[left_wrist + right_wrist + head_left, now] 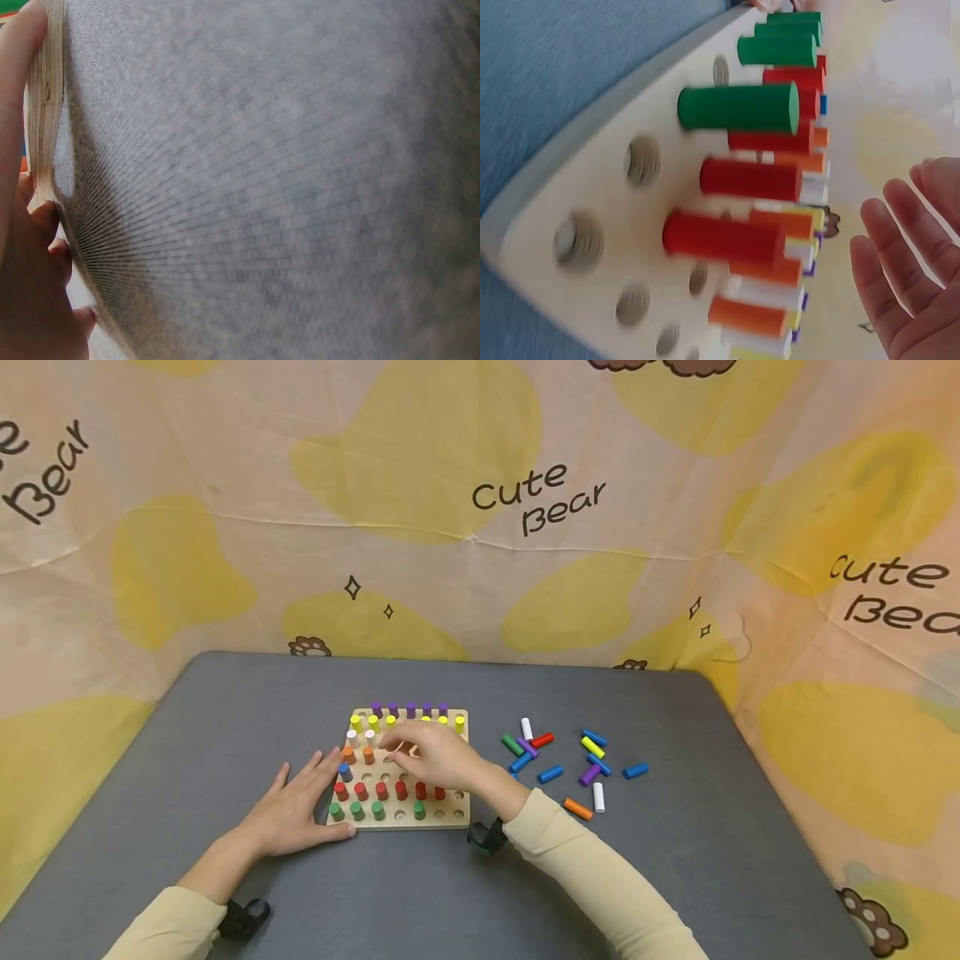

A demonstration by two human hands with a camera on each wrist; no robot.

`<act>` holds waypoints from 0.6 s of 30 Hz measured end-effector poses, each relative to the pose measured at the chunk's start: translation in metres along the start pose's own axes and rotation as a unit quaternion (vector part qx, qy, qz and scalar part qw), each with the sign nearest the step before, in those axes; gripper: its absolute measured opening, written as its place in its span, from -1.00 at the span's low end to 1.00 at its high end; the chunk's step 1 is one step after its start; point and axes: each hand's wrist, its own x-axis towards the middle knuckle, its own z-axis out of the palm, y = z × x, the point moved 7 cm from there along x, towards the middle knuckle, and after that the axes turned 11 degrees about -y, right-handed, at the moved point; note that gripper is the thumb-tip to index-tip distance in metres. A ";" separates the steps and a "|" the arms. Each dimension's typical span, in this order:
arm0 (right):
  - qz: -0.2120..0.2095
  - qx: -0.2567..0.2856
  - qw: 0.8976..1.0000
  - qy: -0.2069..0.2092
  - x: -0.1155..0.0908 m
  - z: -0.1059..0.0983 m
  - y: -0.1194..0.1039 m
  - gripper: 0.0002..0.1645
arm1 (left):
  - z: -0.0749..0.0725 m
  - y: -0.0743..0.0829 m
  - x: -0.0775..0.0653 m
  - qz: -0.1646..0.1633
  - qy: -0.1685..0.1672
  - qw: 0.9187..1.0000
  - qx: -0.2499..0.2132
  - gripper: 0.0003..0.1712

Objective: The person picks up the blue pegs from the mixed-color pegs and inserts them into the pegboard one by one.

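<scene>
A wooden pegboard (438, 821) lies on the table with rows of purple, yellow, white, orange, blue, red and green pegs. My left hand (296, 814) is spread flat at its left side, fingers along that edge and thumb at the front corner; in the left wrist view the thumb (26, 34) presses the board's edge. Over the white and orange rows, my right hand (438, 756) is bent down, thumb and index tips a little apart with no peg showing between them. Its loosely bent fingers (907, 247) appear beside the pegs. The hand hides part of those rows.
Right of the board lie loose pegs, among them a red peg (542, 739), an orange peg (577, 808), a white peg (598, 797) and several blue ones. The grey table (375, 893) meets a patterned cloth (450, 585) at the back and sides.
</scene>
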 end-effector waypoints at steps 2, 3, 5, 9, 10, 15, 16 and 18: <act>0.000 0.005 1.000 0.008 -0.006 -0.005 0.003 -0.76 | 0.000 0.000 0.000 -0.001 0.000 1.000 0.002 0.27; -0.001 0.008 1.000 0.013 -0.009 -0.007 0.005 -0.76 | 0.000 0.000 0.000 -0.002 -0.001 1.000 0.002 0.27; 0.000 0.013 1.000 0.022 -0.016 -0.011 0.009 -0.76 | 0.000 0.001 -0.001 -0.002 -0.001 1.000 0.003 0.27; 0.001 0.017 0.999 0.039 -0.028 -0.018 0.017 -0.77 | 0.000 0.001 -0.001 -0.002 -0.001 1.000 0.002 0.27; 0.001 0.017 0.999 0.043 -0.031 -0.019 0.020 -0.76 | -0.001 0.002 -0.001 -0.002 -0.001 1.000 0.002 0.27; 0.010 0.007 0.997 0.070 -0.045 -0.025 0.033 -0.76 | -0.001 0.002 -0.002 -0.002 -0.003 1.000 -0.001 0.27; 0.016 0.004 0.997 0.075 -0.048 -0.026 0.037 -0.76 | -0.001 0.003 -0.002 -0.002 -0.003 1.000 -0.001 0.27; 0.029 -0.001 0.996 0.082 -0.054 -0.028 0.044 -0.76 | -0.001 0.003 -0.002 -0.002 -0.004 1.000 -0.002 0.27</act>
